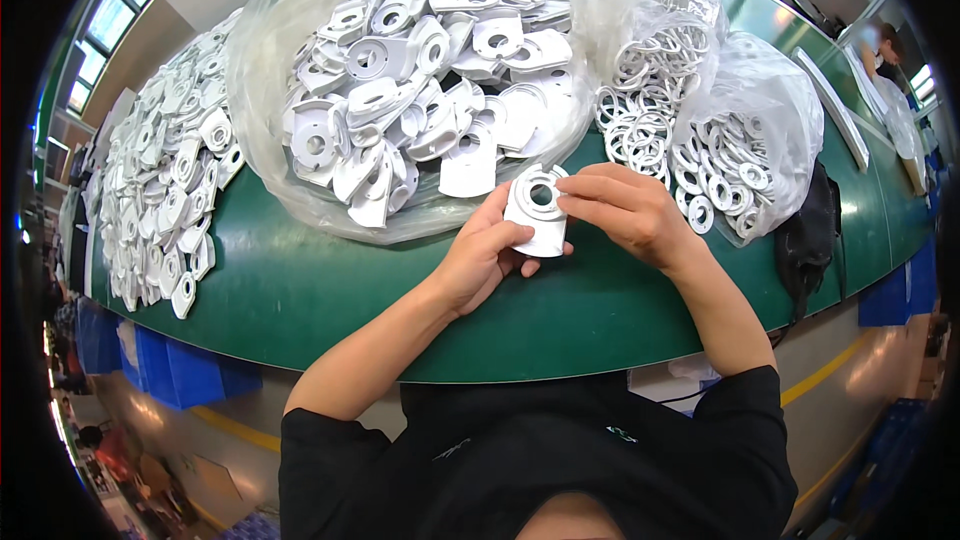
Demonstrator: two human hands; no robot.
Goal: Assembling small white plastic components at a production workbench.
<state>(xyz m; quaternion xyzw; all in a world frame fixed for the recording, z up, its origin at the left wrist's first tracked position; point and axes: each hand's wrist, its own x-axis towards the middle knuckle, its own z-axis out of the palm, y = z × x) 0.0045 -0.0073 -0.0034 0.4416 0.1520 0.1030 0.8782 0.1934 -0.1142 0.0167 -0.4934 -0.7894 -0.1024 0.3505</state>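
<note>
A white plastic part with a round collar and a flat tab is held over the table in front of me. My left hand is closed on it, thumb on its face and fingers behind and below. The fingertips of my right hand pinch the right side of its round collar, where a ring-shaped piece sits around the hole. Whether that ring is separate from the part, I cannot tell. Just beyond my hands, a large clear plastic bag lies open, heaped with similar white parts.
Another pile of white parts covers the table's left side. White rings and smaller washer-like rings spill from two clear bags on the right. A black pouch lies beside them. The green table curves toward me. Blue bins stand below left.
</note>
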